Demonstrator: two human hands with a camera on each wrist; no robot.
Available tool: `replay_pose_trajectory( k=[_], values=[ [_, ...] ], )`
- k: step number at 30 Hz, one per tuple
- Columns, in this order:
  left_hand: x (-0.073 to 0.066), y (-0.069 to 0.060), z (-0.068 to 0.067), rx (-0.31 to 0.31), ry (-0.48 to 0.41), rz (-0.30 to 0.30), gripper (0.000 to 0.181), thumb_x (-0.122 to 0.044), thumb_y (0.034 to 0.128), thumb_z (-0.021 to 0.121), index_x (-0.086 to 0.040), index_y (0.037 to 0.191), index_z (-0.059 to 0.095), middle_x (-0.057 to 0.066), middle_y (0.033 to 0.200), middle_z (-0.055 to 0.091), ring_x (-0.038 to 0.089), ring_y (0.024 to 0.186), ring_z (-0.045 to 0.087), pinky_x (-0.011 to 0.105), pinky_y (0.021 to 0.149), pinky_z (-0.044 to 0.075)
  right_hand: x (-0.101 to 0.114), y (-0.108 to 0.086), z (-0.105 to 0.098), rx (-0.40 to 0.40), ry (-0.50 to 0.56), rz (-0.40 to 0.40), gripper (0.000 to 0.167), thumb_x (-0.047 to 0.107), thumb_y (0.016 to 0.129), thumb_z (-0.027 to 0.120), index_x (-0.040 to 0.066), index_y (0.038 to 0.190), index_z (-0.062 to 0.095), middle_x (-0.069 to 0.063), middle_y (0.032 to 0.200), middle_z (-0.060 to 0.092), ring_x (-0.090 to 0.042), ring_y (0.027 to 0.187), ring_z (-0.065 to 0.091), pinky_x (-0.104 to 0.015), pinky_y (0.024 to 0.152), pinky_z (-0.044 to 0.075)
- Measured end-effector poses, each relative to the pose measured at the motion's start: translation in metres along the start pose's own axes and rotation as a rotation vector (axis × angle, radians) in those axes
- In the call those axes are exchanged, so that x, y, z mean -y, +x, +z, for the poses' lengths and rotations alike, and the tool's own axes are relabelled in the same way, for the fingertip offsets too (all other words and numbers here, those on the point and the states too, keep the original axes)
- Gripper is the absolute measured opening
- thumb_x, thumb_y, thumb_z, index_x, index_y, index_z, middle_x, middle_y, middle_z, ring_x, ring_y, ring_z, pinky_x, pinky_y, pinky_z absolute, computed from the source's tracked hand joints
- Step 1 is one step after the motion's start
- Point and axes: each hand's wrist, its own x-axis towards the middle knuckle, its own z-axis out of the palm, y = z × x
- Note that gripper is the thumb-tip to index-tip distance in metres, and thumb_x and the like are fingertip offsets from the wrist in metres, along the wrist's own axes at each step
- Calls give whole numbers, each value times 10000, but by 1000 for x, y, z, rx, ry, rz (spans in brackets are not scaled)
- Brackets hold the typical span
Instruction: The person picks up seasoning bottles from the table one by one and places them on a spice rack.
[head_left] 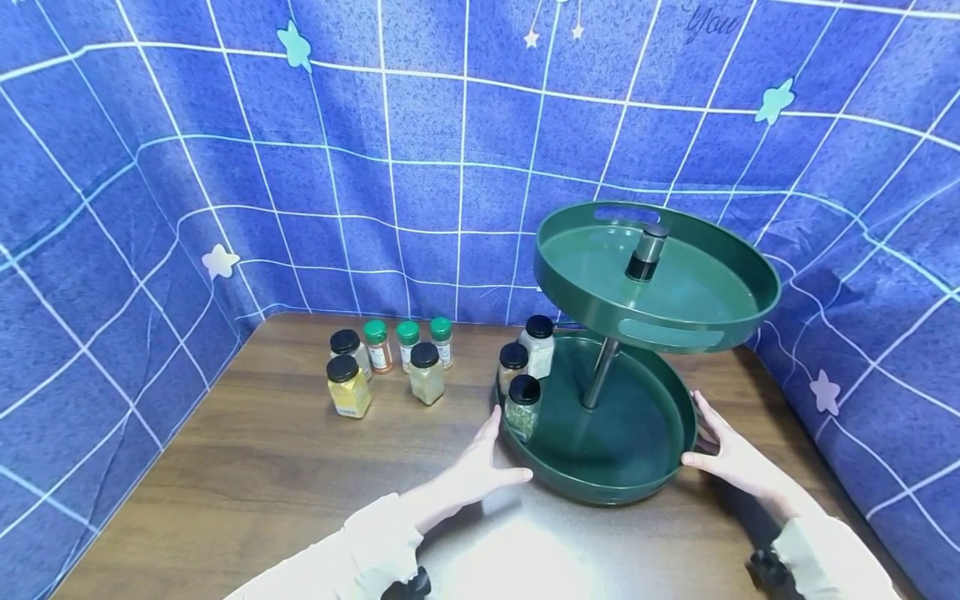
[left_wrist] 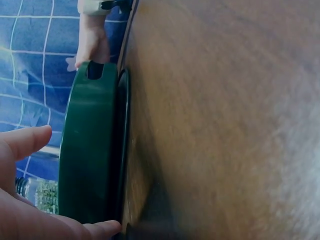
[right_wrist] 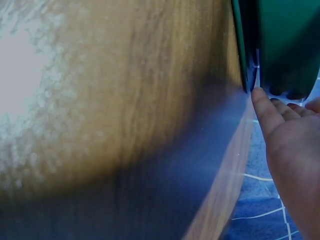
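Observation:
A green two-tier round tray stand (head_left: 622,487) stands right of centre on the table. On its lower tier, at the left side, are three black-capped spice jars: one with green flakes (head_left: 522,408), one brownish (head_left: 513,367), one with pale contents (head_left: 538,346). My left hand (head_left: 480,473) is spread beside the lower tier's left front wall, fingers against or very near it. On the opposite side my right hand (head_left: 723,454) has its outstretched fingers at the lower tier's wall, close to a handle slot (left_wrist: 95,71) seen in the left wrist view.
Left of the stand are black-capped jars, including a yellow one (head_left: 349,387) and a pale one (head_left: 427,375), and several green-capped bottles (head_left: 378,346). The upper tier (head_left: 675,292) overhangs the lower one. A blue gridded curtain (head_left: 450,183) borders the wooden table (head_left: 285,475).

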Motion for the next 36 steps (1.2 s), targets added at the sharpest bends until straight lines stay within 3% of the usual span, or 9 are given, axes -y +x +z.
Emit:
replay_pose_trajectory(
  k=[4, 9, 18, 36],
  values=[
    [0, 3, -3, -6, 0, 1, 1039, -313, 781, 758, -71, 1515, 63, 177, 1569, 105, 353, 1436, 109, 571, 1132, 129, -1, 0, -1, 0, -12, 36, 957, -41, 824, 661, 6, 1496, -18, -417, 1442, 79, 181, 1216, 297, -28, 920, 334],
    [2, 8, -5, -27, 13, 9, 1061, -332, 771, 765, -64, 1514, 57, 190, 1565, 109, 359, 1433, 114, 562, 1135, 133, 0, 0, -2, 3, -14, 38, 954, -37, 827, 661, 30, 1504, -9, -422, 1438, 87, 172, 1225, 301, -36, 926, 338],
    [2, 11, -6, -22, -15, 31, 1069, -323, 773, 764, -39, 1509, 43, 199, 1560, 123, 356, 1420, 178, 553, 1136, 142, 2, 0, -2, 17, -44, 58, 958, -12, 814, 686, -28, 1488, 6, -387, 1475, 50, 191, 1211, 294, -28, 918, 330],
    [-3, -8, 1, 14, -5, 4, 1049, -356, 780, 757, -74, 1515, 64, 194, 1553, 167, 339, 1422, 189, 568, 1129, 152, -1, 0, -2, 15, -49, 55, 953, -19, 814, 683, -55, 1477, 0, -389, 1475, 46, 205, 1219, 273, -26, 925, 319]
  ],
)
